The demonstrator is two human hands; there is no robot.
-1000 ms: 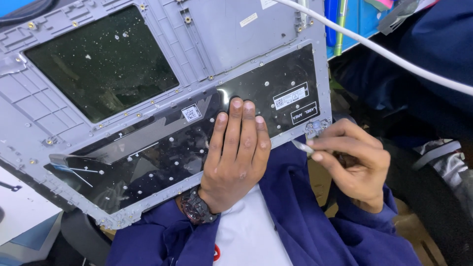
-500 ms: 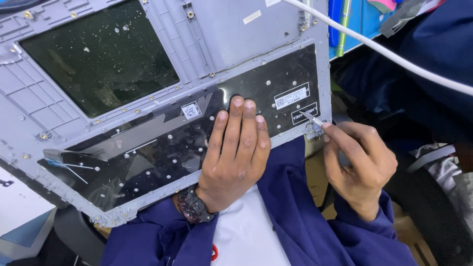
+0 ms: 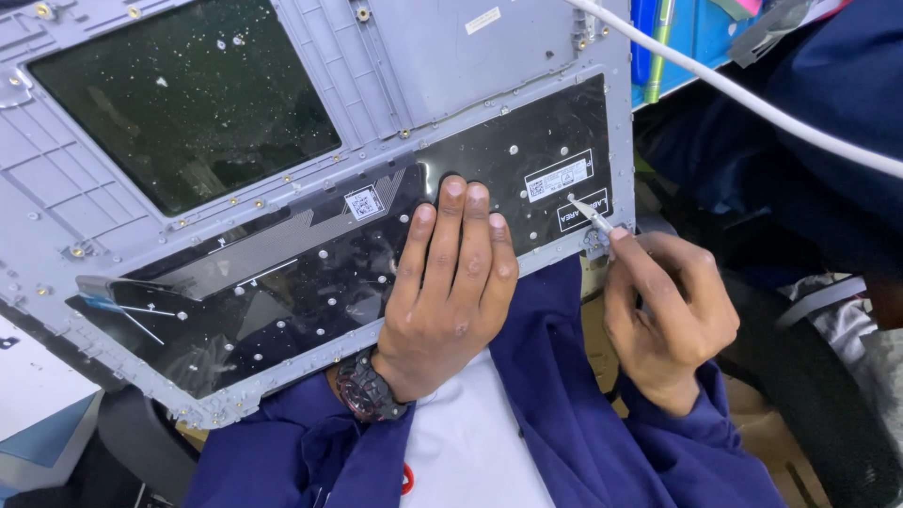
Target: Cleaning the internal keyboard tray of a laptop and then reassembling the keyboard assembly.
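Two hands on a grey laptop chassis filling the upper left: left hand lies flat, fingers together, on the black keyboard backplate at centre; right hand pinches what looks like tweezers, tip on a white label.

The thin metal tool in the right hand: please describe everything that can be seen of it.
The thin metal tool looks like fine silver tweezers or a pick; which one cannot be told. It is slim, shiny and pointed. The right hand pinches its rear end between the fingertips, so only the front part shows. It slants up and left, and its tip meets the black sheet beside a white label.
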